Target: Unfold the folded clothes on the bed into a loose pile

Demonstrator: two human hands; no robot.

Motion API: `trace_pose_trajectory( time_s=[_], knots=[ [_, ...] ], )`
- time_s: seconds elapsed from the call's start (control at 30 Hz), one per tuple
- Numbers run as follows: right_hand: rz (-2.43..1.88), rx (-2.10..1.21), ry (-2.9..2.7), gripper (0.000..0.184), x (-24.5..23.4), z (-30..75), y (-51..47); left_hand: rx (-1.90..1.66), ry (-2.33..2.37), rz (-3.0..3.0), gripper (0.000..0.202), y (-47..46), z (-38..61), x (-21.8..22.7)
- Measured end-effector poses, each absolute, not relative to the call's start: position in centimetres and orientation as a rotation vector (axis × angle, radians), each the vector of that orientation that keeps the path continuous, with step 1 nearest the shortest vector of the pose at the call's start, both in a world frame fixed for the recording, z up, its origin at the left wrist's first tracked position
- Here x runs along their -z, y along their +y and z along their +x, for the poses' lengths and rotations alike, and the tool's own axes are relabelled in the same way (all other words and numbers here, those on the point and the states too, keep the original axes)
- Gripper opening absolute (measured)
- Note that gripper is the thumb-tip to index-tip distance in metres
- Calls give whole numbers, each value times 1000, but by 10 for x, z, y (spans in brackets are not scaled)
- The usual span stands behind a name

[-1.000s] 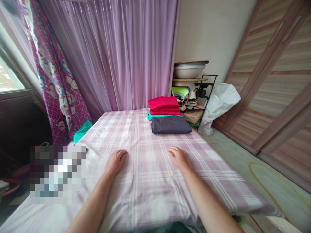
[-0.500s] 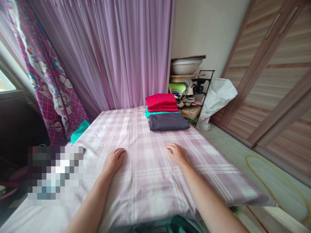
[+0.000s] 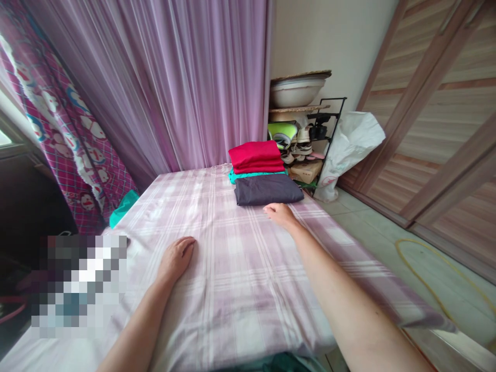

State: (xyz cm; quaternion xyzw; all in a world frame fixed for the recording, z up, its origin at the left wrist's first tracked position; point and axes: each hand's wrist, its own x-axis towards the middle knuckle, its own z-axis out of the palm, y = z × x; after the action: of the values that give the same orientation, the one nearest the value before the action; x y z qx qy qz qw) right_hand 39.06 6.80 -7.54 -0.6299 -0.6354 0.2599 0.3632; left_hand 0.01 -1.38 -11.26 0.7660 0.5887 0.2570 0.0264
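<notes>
My left hand (image 3: pixel 177 257) rests on the plaid bedsheet (image 3: pixel 232 279), palm down and open, fingers loosely bent, with nothing in it. Farther forward, my right hand (image 3: pixel 281 214) is just in front of a dark grey folded garment (image 3: pixel 269 189). Its fingers are loosely curved and point left; I see nothing in them. Whether the fingertips touch the garment I cannot tell. Behind the dark bundle lies a stack of folded red cloth (image 3: pixel 256 157) on top of folded turquoise cloth (image 3: pixel 237 177), near the far edge of the bed.
A purple curtain (image 3: pixel 201 82) hangs behind the bed. At the far right stand a shoe rack (image 3: pixel 329 137) topped by a white basin (image 3: pixel 298 92), a white sack (image 3: pixel 351 150) and a wooden wardrobe (image 3: pixel 430 134). A turquoise cloth (image 3: pixel 123 208) and a blurred patch are at left.
My right hand has moved forward, up to the front of the dark folded garment. My left hand stays on the sheet. The view has shifted slightly.
</notes>
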Motion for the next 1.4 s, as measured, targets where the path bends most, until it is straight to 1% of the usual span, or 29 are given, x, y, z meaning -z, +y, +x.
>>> trace_pose_trajectory(
  time_s=[0.1, 0.17, 0.33, 0.4, 0.5, 0.63, 0.8, 0.97, 1.1, 1.27, 1.4],
  knots=[
    [-1540, -814, -1494, 23, 83, 397, 73, -784, 1825, 2360, 37, -15, 1, 112],
    [-1460, -926, -1341, 21, 93, 406, 71, -780, 1827, 2358, 37, -15, 1, 112],
    [-1061, -1298, -649, 7, 106, 442, 69, -801, 1830, 2340, 37, -15, 1, 113],
    [-984, -1365, -486, 8, 103, 455, 72, -802, 1827, 2334, 37, -15, 1, 113],
    [-890, -1358, -341, 13, 95, 471, 78, -800, 1829, 2330, 37, -16, 1, 113],
    [-813, -1326, -298, 15, 92, 479, 85, -807, 1847, 2320, 36, -18, 2, 113],
    [-820, -1332, -348, 11, 104, 479, 89, -780, 1871, 2312, 35, -17, 2, 110],
    [-820, -1349, -356, 6, 107, 479, 92, -535, 2017, 2239, 34, 4, 14, 90],
    [-789, -1352, -258, 7, 102, 479, 92, -391, 1990, 2188, 32, 39, 55, 67],
    [-781, -1355, -178, 13, 96, 477, 90, -495, 1877, 2126, 28, 88, 126, 58],
    [-785, -1354, -171, 14, 95, 476, 91, -605, 1877, 2010, 31, 118, 165, 66]
  ],
)
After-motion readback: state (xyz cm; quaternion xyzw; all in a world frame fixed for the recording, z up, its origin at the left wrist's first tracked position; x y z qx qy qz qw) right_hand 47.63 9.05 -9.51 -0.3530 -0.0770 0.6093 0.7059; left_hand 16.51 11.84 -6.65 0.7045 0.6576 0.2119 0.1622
